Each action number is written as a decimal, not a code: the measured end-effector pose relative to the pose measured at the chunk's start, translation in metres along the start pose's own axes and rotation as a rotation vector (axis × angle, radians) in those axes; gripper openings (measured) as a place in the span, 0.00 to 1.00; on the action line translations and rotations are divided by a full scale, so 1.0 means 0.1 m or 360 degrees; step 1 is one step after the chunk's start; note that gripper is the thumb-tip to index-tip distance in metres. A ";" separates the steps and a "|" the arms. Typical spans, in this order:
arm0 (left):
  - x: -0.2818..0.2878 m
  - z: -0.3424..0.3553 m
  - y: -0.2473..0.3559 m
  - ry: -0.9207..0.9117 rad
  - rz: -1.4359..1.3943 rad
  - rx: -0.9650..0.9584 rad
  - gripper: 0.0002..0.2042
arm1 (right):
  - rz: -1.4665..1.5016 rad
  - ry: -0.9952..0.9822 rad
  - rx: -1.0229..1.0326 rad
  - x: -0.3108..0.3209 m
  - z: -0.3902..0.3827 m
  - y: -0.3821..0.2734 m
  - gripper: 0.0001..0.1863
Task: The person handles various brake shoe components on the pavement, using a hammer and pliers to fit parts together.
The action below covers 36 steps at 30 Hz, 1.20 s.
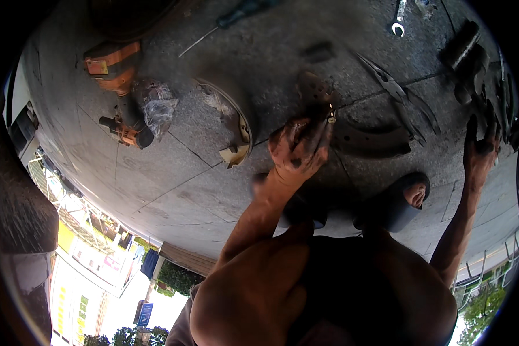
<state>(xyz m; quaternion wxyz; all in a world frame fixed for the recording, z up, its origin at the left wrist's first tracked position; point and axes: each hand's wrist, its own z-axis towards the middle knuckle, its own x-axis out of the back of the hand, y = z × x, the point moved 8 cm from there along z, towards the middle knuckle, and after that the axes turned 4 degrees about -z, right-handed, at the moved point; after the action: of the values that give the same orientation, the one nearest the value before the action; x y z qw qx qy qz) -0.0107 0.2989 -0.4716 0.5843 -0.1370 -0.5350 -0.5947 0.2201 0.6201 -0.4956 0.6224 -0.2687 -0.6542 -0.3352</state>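
Note:
My left hand (299,149), black with grease, pinches a small metal part (331,117) between its fingertips, just above a dark curved brake shoe (370,142) lying on the stone paving. A perforated brown lining piece (314,88) lies just beyond the fingers. My right hand (482,151) reaches out at the right with its fingers spread, their tips by a pile of dark metal tools (485,98). It holds nothing that I can see.
Another brake shoe (232,122) lies left of my left hand. Farther left are an orange power tool (119,86) and a crumpled plastic bag (157,106). A screwdriver (232,19), a wrench (399,24) and flat metal bars (388,82) lie beyond. My sandalled foot (408,196) stands between my arms.

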 end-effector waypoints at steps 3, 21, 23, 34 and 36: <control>-0.01 0.03 -0.02 0.0004 -0.0089 0.0055 0.09 | -0.0021 -0.0071 -0.0041 0.01 0.03 0.00 0.25; -0.05 -0.06 -0.17 0.0028 -0.0293 0.0383 0.13 | 0.0148 -0.0303 -0.0068 -0.08 0.15 -0.13 0.19; -0.04 -0.07 -0.16 0.0003 -0.0237 0.0374 0.13 | 0.0210 -0.0349 -0.0147 -0.16 0.09 -0.17 0.18; -0.06 -0.03 -0.03 -0.0115 0.0112 0.0163 0.11 | 0.0159 -0.0416 -0.0278 -0.15 0.08 -0.19 0.21; -0.09 0.02 0.03 -0.0108 0.0114 0.0067 0.11 | 0.0094 -0.0465 -0.0342 -0.09 0.07 -0.10 0.20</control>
<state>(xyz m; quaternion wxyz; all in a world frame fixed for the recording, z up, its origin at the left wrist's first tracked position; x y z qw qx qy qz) -0.0071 0.3063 -0.4763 0.5895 -0.1639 -0.5615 -0.5571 0.2087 0.6197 -0.5057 0.4980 -0.3986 -0.6899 -0.3421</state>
